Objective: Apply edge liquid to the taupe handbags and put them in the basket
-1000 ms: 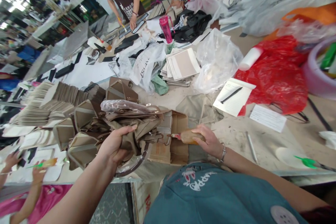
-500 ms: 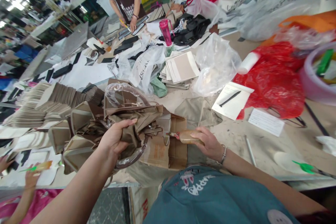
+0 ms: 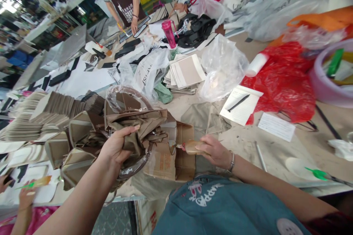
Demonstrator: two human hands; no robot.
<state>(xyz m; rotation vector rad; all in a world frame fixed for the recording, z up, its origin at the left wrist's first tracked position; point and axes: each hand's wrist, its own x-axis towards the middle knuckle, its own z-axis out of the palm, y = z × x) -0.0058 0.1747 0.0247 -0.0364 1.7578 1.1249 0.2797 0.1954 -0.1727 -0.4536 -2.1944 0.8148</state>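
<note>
The brown handbag [image 3: 150, 118] lay over an open cardboard box [image 3: 160, 165] at the near side of the bench [image 3: 237, 154], looking half-made to me. Its upper handle [image 3: 131, 90] and lower handle [image 3: 139, 169] seemed already fitted, both in clear plastic wrapping. The brown cloth [image 3: 134, 144], probably lining, was bunched and loose, so I judged that part not yet done.

The person's left hand [image 3: 117, 145] had its fingers clamped on that cloth. The right hand [image 3: 216, 150] had its fingers closed around an amber squeeze bottle [image 3: 193, 147], its nozzle [image 3: 179, 147] pointing left at the bag's edge. From where I stood I couldn't tell whether the tip touched anything, whether liquid was coming out, or whether any had been spread; the folds hid the bag's inside and the left fingertips.

Further left sat open bag bodies [image 3: 78, 163], apparently at a similar stage and partly behind the person's forearm, then tall stacks of panels [image 3: 57, 104]. Beyond the box, a notepad [image 3: 234, 112] lay under a pen [image 3: 238, 102]. At the left edge a co-worker's hand [image 3: 26, 196] held another bottle [image 3: 41, 181], that person mostly cut off.
</note>
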